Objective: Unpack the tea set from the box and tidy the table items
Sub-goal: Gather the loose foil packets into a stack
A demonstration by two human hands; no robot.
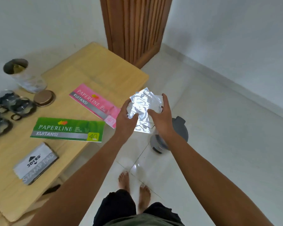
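Both my hands hold a bundle of shiny clear plastic wrappers [143, 108] out past the table's right edge, above the floor. My left hand [127, 117] grips its left side and my right hand [161, 115] its right side. On the wooden table [95, 67] at the far left sit several glass tea cups [11, 105] with dark wrapping inside, a round brown lid [43, 97] and a wrapped glass jar [23, 75].
A pink Paperline receipt book [95, 103], a green one [67, 132] and a Joyko stamp pad box [36, 163] lie on the table. A grey lidded bin [173, 136] stands on the white tile floor under my hands. A wooden slatted panel [134, 26] rises behind.
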